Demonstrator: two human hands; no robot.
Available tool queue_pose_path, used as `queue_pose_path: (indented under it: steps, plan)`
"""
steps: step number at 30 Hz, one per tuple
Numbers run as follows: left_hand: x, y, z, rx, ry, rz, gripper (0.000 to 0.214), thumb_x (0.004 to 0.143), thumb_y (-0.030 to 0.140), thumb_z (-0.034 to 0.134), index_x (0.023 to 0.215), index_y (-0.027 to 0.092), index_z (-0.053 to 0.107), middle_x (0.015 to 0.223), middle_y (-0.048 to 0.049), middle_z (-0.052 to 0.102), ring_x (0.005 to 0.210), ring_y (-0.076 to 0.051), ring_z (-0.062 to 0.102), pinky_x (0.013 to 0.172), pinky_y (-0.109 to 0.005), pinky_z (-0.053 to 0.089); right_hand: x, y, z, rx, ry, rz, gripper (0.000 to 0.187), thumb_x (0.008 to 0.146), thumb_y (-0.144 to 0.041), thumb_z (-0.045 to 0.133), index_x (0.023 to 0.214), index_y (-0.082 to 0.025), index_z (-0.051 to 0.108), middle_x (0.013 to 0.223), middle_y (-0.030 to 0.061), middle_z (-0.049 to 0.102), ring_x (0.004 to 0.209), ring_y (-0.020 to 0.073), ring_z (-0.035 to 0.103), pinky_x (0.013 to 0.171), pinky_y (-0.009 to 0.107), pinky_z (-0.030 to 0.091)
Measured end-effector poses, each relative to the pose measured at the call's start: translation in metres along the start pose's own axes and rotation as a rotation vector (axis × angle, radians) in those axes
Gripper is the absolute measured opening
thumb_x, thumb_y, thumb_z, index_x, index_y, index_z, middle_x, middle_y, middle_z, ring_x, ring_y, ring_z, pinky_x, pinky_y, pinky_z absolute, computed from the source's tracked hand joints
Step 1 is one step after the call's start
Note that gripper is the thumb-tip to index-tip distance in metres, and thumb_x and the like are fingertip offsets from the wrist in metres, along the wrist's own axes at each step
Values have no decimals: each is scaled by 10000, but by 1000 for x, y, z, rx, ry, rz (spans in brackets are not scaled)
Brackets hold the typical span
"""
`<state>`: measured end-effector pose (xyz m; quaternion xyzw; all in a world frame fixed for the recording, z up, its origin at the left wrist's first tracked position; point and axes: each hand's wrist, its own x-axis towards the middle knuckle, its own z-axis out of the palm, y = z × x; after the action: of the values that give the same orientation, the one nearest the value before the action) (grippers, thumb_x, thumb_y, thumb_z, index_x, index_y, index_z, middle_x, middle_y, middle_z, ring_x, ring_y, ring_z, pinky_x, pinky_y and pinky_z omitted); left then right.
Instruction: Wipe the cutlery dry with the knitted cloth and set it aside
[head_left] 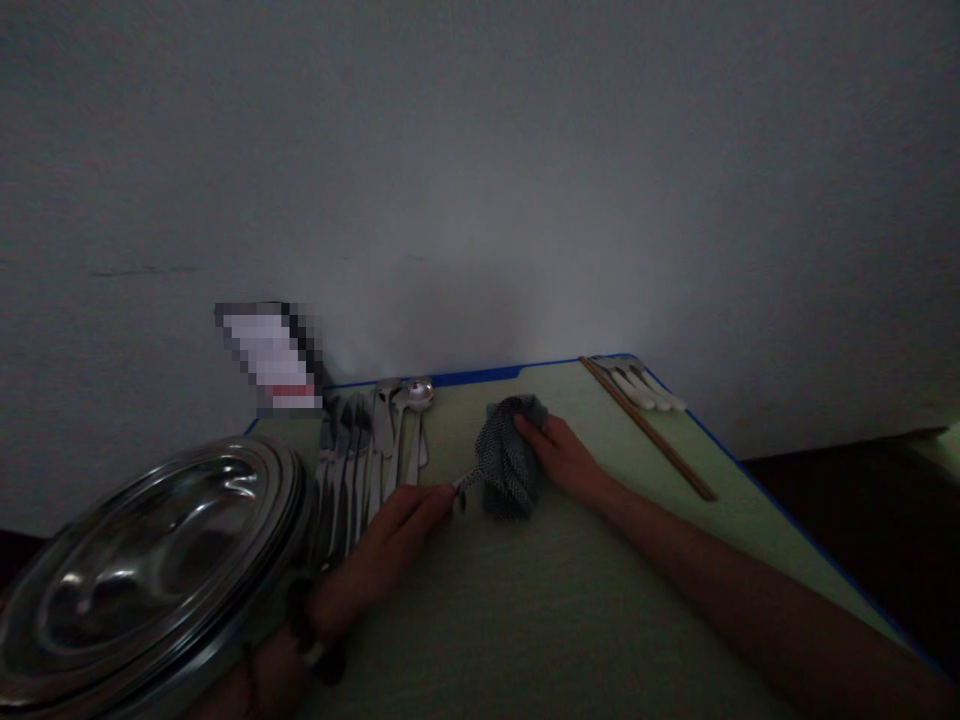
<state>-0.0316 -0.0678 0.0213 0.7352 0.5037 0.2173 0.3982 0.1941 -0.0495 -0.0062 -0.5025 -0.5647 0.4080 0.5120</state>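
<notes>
A grey checked cloth (508,460) hangs bunched above the table in front of me. My right hand (559,450) is closed on its upper right side, thumb pressed against the folds. On the other side, my left hand (409,515) pinches a narrow speckled end that runs into the cloth and looks like its corner. Whether something is wrapped inside the folds cannot be seen. Just left of that hand lie several metal table knives (346,455) in a row. Beside them are spoons (420,395) with shiny bowls pointing to the wall.
A stack of oval steel trays (281,480) fills the table's left side. Chopsticks (660,440) and a few white-handled forks (641,388) lie at the right edge. A blurred-out upright panel (270,355) leans by the wall (480,180). The pale green table (600,620) has blue edging.
</notes>
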Motion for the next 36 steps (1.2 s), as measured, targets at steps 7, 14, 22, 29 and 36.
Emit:
queue_pose_path:
  steps: [7,14,22,29,36]
  plan:
    - [4,-12,0,-13,99,70,373,810,454,438,571,188,543,633,2,538,654,-164,520,637,-263,434,4,4,-17,352,-502,211,234,614,-189,689,836,-148,630,783,-9,653,768,137,593,864,336,401]
    - [-5,-7,-1,20,99,136,343,782,461,442,589,201,557,654,-15,571,679,-178,539,672,-293,462,1,-5,-16,195,-507,143,225,661,-205,673,877,-160,629,856,-3,665,825,136,597,896,345,403]
    - [-1,-19,1,-92,223,91,283,791,419,466,684,199,608,708,-17,602,702,-166,576,685,-266,479,-3,-7,-7,-3,-370,-6,208,806,-356,530,828,-161,600,772,2,630,716,144,567,716,300,452]
    - [0,-28,2,-63,240,163,193,759,346,524,696,192,621,761,-34,610,754,-177,591,702,-261,474,0,-2,-12,54,-475,25,219,813,-334,515,870,-153,625,789,8,642,789,160,575,794,322,438]
    - [-1,-16,2,18,152,116,333,818,391,437,611,185,597,665,-15,591,669,-163,549,678,-267,466,3,10,-16,394,-487,153,303,626,-97,598,921,-150,641,850,7,666,839,153,587,910,365,389]
